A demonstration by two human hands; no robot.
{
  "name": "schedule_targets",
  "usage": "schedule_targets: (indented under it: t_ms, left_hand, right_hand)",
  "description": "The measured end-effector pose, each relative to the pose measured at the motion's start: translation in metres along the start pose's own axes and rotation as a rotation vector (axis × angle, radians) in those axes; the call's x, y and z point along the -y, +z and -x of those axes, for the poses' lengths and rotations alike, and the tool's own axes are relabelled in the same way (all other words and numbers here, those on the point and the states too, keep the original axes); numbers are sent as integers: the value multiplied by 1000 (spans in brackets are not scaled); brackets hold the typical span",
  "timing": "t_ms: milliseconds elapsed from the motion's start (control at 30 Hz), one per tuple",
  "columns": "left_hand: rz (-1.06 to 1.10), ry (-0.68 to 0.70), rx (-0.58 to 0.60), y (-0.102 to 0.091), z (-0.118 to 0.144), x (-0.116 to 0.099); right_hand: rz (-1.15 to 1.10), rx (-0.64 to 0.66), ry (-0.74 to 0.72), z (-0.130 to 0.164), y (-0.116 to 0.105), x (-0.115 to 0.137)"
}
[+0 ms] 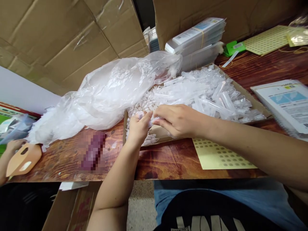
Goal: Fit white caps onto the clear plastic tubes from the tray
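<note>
My left hand (pixel 139 128) and my right hand (pixel 176 120) meet above the front left of a shallow cardboard tray (pixel 166 140). Between them they grip a small clear plastic tube (pixel 154 120), mostly covered by my fingers. A whitish end pokes out past my left thumb; its exact form is unclear. Both hands are closed in a pinch. Clear plastic tubes (pixel 207 93) lie heaped in the tray's middle and right. Small whitish plastic pieces (pixel 138 107), possibly caps, fill its left side.
A crumpled clear plastic bag (pixel 108 89) lies behind and left. Banded packs (pixel 197 35) stand at the back. Yellow sticker sheets (pixel 221 157) and printed packs (pixel 281 102) lie right. A blurred purple item (pixel 93 150) is left, near another person's hand (pixel 14 146).
</note>
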State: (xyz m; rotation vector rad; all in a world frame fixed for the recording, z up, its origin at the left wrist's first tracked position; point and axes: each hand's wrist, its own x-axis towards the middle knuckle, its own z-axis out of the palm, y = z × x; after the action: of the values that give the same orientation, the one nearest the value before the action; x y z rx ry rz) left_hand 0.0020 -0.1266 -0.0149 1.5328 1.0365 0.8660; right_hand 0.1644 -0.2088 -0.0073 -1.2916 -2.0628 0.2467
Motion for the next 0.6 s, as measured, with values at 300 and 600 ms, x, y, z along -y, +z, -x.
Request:
schedule_targets:
  t_ms: [300,600]
  left_hand:
    - [-682,917,-230,-5,12,1]
    - [-271,476,-143,-22,-21,25]
  right_hand:
    - [-437,181,594,-13,-9,22]
    - [285,-255,450,-7,-80,-43]
